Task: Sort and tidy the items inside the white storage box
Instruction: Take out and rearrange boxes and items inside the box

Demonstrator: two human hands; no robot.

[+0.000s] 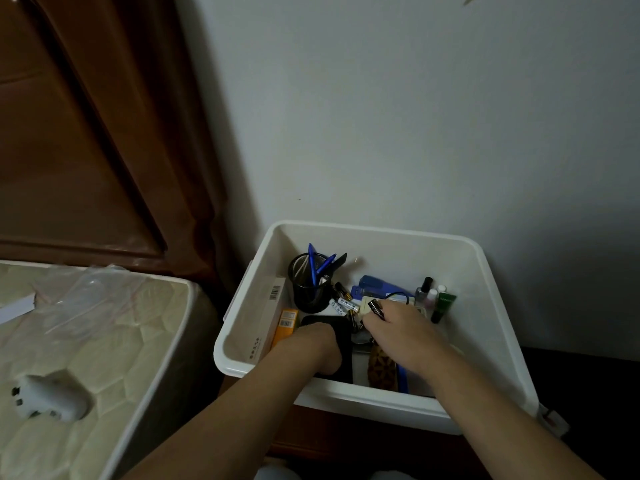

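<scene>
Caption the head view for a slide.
Both hands reach into the white storage box: left hand on a black case, right hand pinching a battery.

White storage box (495, 306), black mesh pen cup (308, 289) holding blue pens (313, 261), orange carton (285, 325) beside the cup, green tube (446, 303), brown spotted pouch (381, 370), cream quilted mattress (114, 341)

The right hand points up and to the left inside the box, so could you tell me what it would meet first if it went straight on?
Most likely the loose batteries just ahead of the right hand, then the black mesh pen cup; depth is unclear.
</scene>
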